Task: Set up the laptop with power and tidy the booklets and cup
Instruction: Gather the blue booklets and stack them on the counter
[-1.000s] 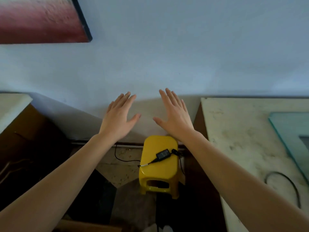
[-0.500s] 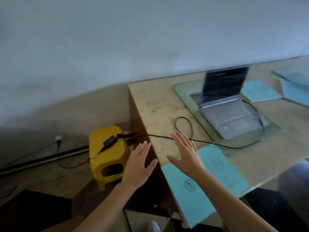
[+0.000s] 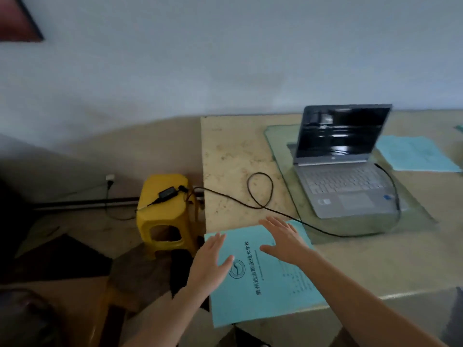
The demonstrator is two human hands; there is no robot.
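Observation:
A silver laptop [image 3: 343, 176] stands open with a dark screen on a glass sheet [image 3: 278, 144] on the stone table [image 3: 230, 151]. A black power cable [image 3: 260, 191] loops across the table from the laptop's right side to a black adapter [image 3: 167, 193] on a yellow stool [image 3: 164, 216]. A light blue booklet [image 3: 263, 279] lies at the table's near left corner, overhanging the edge. My left hand [image 3: 210, 266] and my right hand [image 3: 285, 240] hover over it, fingers spread, holding nothing. A second blue booklet [image 3: 416, 154] lies right of the laptop. No cup is in view.
A wall socket with a plug [image 3: 109, 178] sits low on the wall left of the stool. A dark picture frame corner [image 3: 17, 18] hangs at the upper left. Another blue sheet's edge [image 3: 459, 128] shows at the far right.
The view has swung from the wall and stool to the table. Both hands have dropped from in front of the wall to over the near blue booklet.

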